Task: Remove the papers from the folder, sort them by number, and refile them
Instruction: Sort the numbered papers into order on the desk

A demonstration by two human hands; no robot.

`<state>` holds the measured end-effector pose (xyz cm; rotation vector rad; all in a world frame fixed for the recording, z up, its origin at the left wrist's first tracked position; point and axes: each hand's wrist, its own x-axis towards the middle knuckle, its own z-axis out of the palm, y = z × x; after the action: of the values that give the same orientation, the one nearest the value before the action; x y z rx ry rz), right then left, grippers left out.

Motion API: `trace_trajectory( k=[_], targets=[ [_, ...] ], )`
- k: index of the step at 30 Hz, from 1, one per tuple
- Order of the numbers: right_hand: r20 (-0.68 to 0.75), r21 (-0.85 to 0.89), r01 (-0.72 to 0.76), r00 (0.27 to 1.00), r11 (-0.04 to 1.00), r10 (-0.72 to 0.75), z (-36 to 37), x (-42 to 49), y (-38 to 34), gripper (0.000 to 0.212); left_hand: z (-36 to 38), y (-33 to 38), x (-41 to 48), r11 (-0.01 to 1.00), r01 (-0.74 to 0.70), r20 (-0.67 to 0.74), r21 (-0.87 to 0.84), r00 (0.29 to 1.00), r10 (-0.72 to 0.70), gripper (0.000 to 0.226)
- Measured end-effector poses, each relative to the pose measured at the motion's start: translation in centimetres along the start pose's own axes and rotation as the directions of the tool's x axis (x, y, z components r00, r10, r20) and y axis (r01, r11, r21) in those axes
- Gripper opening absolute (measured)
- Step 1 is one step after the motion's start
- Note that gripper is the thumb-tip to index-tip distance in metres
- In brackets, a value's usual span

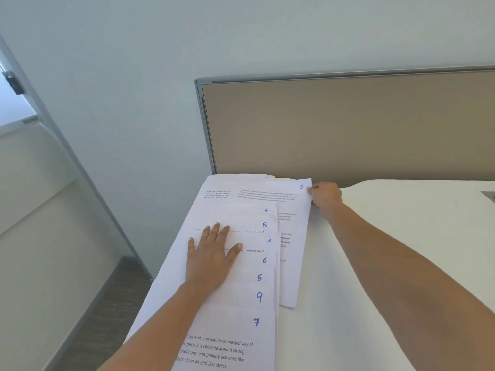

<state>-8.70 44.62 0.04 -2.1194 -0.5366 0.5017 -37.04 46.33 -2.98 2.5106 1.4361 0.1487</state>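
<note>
Numbered papers (241, 263) fanned along table's (375, 290) left edge, partition (348, 129) behind, folder possibly underneath.

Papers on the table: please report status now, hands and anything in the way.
Left hand flat on fanned papers. Right hand pinching sheet 1 corner. Numbers unsorted. No obstruction.

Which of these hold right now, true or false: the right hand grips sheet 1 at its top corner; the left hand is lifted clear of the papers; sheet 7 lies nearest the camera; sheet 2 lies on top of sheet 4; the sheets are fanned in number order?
1. The right hand has a grip on the top corner of sheet 1. True.
2. The left hand is lifted clear. False: it lies flat on the fanned sheets.
3. Sheet 7 lies nearest the camera. True.
4. Sheet 2 lies on sheet 4. False: sheet 2 sticks out from underneath.
5. The sheets are in order. False: they read 2, 4, 8, 3, 6, 5, 9, 7.
</note>
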Motion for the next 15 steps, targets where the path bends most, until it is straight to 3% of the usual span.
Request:
trace_trajectory(
  k=[7, 11, 13, 15],
  targets=[
    [-0.175, -0.119, -0.015, 0.985, 0.993, -0.006, -5.3, 1.2, 3.6, 0.026, 0.1, -0.1, 0.0, 1.000, 0.003, -0.002, 0.003, 1.000, -0.003, 0.060],
    [-0.326, -0.235, 0.114, 0.927, 0.965, -0.188, -5.0, -0.4, 3.7, 0.027, 0.1, 0.1, 0.0, 1.000, 0.009, -0.005, 0.007, 1.000, -0.009, 0.059],
    [-0.295, -0.286, 0.253, 0.894, 0.924, -0.336, -3.3, -2.4, 2.8, 0.026, 0.1, -0.1, 0.0, 1.000, 0.010, -0.008, 0.013, 1.000, -0.010, 0.059],
    [-0.135, -0.338, 0.380, 0.886, 0.861, -0.444, -1.5, -4.8, 2.2, 0.025, 0.0, 0.0, 0.1, 1.000, 0.008, -0.003, 0.013, 1.000, -0.008, 0.060]
  ],
)
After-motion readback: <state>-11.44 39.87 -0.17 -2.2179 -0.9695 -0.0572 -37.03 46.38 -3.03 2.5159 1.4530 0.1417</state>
